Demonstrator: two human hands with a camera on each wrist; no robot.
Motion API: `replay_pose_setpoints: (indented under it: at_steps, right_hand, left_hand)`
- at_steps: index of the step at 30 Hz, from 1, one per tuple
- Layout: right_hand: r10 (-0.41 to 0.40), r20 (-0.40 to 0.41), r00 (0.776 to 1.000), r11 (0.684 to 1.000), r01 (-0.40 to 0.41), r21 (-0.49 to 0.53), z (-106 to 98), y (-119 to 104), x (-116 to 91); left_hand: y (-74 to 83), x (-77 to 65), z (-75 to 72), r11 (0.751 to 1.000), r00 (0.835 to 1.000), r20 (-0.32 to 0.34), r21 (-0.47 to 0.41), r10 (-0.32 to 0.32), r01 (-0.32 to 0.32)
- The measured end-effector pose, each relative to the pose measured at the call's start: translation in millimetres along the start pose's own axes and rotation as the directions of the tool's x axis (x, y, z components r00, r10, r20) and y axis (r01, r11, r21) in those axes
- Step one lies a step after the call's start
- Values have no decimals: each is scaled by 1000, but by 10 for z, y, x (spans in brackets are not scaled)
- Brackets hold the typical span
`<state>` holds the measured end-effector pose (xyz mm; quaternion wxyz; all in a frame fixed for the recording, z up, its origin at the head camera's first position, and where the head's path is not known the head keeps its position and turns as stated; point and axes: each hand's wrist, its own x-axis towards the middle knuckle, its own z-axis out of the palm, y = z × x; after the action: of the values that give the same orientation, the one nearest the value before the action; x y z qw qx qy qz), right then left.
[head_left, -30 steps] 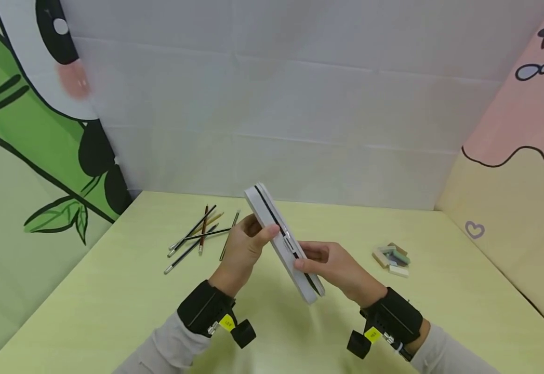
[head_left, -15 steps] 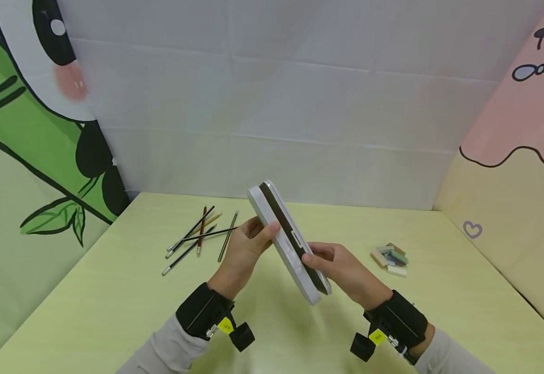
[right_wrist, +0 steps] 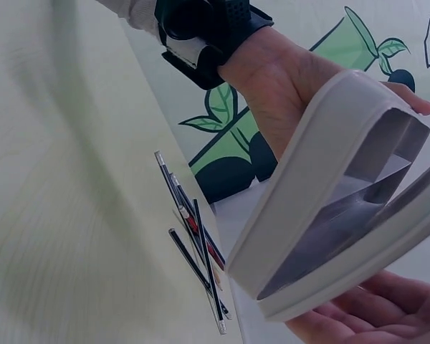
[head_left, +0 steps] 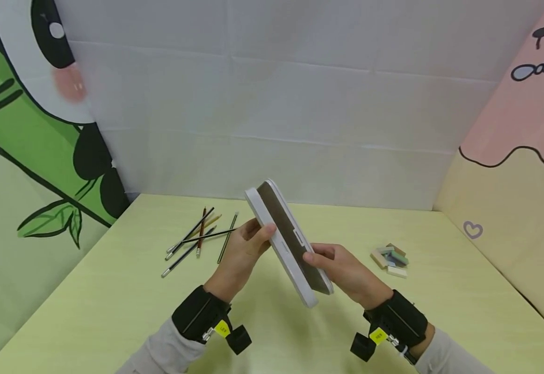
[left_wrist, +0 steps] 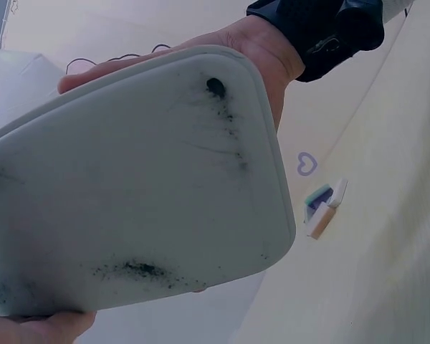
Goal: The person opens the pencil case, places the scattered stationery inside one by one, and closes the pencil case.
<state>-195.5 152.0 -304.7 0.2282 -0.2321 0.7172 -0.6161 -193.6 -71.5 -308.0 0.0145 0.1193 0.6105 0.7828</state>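
A white hard pencil case [head_left: 289, 259] is held tilted above the table, its lid [right_wrist: 365, 283] parted from the base along one long side. My left hand [head_left: 241, 252] grips the base, thumb on its near edge and fingers behind. On the other side, my right hand [head_left: 346, 270] holds the lid with the thumb at its opening edge. Divided compartments inside show in the right wrist view. Dark smudges mark the broad outer face of the case [left_wrist: 143, 179] in the left wrist view.
Several loose pencils [head_left: 201, 234] lie crossed on the table [head_left: 127, 291] at the left. A small cluster of erasers [head_left: 390, 259] sits at the right. A pale sheet [head_left: 272, 104] hangs along the back, with painted panels on both sides.
The pencil case has gone from a narrow gap to a wider one as my right hand moved slightly right with the lid. My left hand has barely shifted.
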Motion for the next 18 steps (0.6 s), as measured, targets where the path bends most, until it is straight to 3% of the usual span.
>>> replay_pose_setpoints:
  at_steps: [8,18]
  right_hand:
    - [20,19,1000,996,-21,91,-16,19,-9]
    - [13,62,998,990,-21,139,-56,34,-55]
  left_hand:
    - [-6,-8,-42,1000,999,44,-27,-2,4]
    - [-69,21,-109,993,991,126,-115,51,-36]
